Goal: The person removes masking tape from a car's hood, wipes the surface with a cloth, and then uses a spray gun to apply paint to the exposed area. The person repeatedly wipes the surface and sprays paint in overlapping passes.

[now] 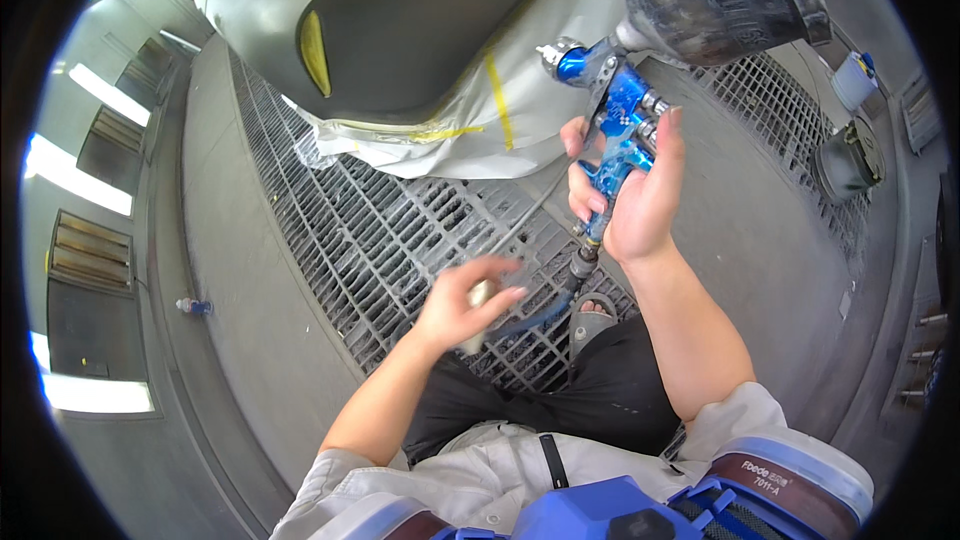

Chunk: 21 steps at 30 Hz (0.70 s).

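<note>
My right hand (640,195) is closed round the handle of a blue spray gun (625,100). A large dark paint cup (720,0), smeared with grey, is attached to the gun's top. The gun's silver nozzle points left, near the dark car body panel (400,40). From the handle's base a blue air hose (545,315) curves down and left. My left hand (462,302) is low over the floor grating, blurred, its fingers curled. A pale beige thing (481,294) shows between thumb and forefinger; its kind is unclear.
White masking sheet (460,158) with yellow tape borders the panel's lower edge. Under me lies metal floor grating (350,240). A dark bucket (848,165) and a white container (853,80) stand at the right. A small bottle (193,307) lies by the left wall.
</note>
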Available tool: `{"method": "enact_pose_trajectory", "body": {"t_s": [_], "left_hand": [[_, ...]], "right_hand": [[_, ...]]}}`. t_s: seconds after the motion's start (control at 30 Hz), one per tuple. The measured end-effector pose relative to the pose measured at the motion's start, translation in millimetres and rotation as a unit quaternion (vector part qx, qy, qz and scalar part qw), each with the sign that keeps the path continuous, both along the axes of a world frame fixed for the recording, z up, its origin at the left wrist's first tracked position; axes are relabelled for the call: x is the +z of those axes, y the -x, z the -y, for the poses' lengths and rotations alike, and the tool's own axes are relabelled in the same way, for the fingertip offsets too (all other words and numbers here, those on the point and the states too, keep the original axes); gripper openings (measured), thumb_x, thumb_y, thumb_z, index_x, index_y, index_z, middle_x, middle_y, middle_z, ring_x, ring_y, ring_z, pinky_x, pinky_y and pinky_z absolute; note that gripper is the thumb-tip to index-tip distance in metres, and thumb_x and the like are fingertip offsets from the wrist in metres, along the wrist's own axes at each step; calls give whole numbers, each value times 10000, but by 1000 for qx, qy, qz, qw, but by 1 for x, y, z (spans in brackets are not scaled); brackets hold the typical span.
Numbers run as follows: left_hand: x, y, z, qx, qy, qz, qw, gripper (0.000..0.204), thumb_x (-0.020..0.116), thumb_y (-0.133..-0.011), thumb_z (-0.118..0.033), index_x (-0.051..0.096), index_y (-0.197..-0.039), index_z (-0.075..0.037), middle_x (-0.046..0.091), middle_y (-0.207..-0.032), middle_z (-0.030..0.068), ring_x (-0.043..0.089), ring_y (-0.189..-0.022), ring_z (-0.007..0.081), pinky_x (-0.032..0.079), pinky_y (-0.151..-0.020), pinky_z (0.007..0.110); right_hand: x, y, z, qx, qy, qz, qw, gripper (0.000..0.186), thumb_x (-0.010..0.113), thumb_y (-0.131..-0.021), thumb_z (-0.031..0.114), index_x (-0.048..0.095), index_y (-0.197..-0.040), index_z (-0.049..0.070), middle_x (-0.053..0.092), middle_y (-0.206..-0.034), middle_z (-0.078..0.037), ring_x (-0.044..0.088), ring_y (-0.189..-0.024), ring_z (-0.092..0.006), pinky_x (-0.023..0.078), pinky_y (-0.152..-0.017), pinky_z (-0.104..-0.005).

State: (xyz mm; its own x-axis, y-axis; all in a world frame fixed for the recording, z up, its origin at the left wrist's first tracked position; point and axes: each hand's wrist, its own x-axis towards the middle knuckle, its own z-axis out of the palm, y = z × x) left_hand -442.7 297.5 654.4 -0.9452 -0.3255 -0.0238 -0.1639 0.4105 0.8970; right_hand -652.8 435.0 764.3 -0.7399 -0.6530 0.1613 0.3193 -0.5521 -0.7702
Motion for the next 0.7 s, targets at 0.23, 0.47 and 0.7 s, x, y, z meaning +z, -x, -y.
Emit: {"method": "enact_pose_trajectory", "body": {"t_s": [0.23, 0.47, 0.7], "left_hand": [[-65, -156, 41, 177, 179, 183, 950, 561, 881, -860, -476, 724, -1237, -91, 802, -1023, 177, 788, -982, 350, 610, -852, 427], [-105, -211, 53, 154, 100, 501, 846, 1188, 872, -705, -768, 506, -1549, -15, 701, -1367, 273, 665, -1308, 414, 530, -1097, 471], [-129, -159, 102, -61, 133, 613, 776, 1107, 880, -530, -866, 774, -1234, -18, 765, -1281, 193, 717, -1226, 347, 566, -1036, 414]], "right_hand": [[5, 26, -24, -96, -21, -19, 995, 841, 295, -1032, 819, 526, -1196, 28, 635, -988, -104, 409, -461, -101, 362, -457, -279], [10, 23, -29, -93, -4, -14, 996, 837, 282, -1039, 804, 523, -1249, 30, 645, -991, -127, 410, -456, -119, 369, -452, -293], [7, 9, -18, -42, 3, -19, 999, 816, 315, -1052, 784, 544, -1213, 18, 648, -952, -98, 438, -460, -104, 381, -441, -280]]}}
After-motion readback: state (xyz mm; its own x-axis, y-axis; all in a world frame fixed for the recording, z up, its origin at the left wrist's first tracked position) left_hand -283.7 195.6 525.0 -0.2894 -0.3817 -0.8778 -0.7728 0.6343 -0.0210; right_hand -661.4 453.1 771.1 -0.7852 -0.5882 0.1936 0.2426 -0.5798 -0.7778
